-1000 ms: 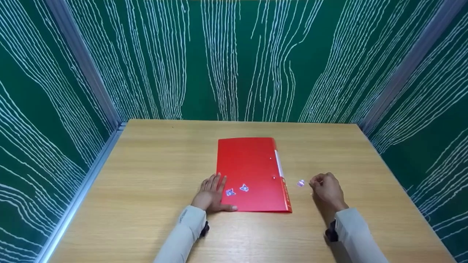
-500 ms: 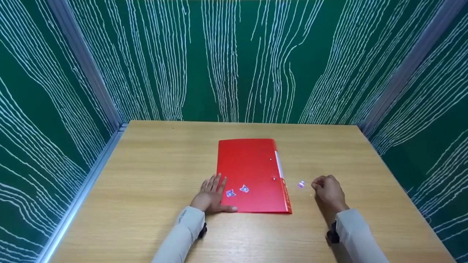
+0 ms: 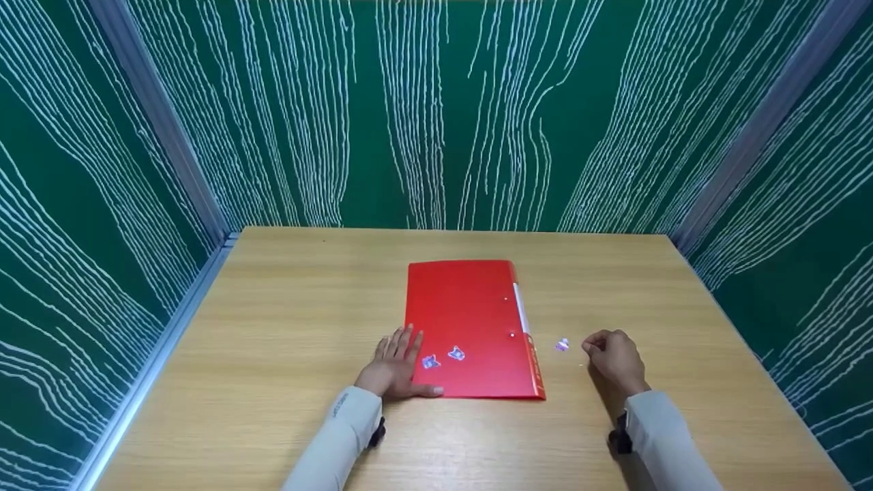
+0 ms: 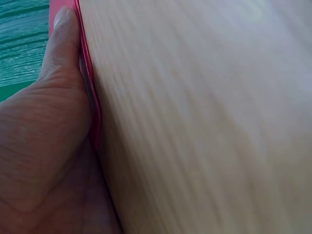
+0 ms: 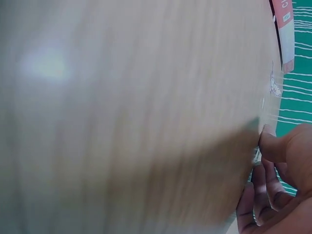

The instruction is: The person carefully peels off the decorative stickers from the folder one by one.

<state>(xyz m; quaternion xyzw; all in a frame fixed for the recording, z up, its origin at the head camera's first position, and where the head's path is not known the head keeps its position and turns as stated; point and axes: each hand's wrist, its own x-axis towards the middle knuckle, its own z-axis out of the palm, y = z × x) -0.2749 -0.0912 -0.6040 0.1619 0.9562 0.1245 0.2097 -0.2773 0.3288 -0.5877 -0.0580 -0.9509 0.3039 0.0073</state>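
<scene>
A red folder lies closed on the table, with two butterfly-shaped stickers on its lower left part. My left hand rests spread at the folder's lower left corner, fingers on the left edge. Its thumb lies along the near edge in the left wrist view. To the folder's right is a small purple and white sticker on the table. Beside that sticker, my right hand has its fingers curled and thumb brought towards them. A small pale piece shows between thumb and fingers; its kind is unclear.
The wooden table extends around the folder. A tiny speck lies near my right hand. Green walls with white line patterns stand behind and on both sides.
My right hand has drawn slightly to the right, a little farther from the loose sticker. The left hand and folder have stayed in place.
</scene>
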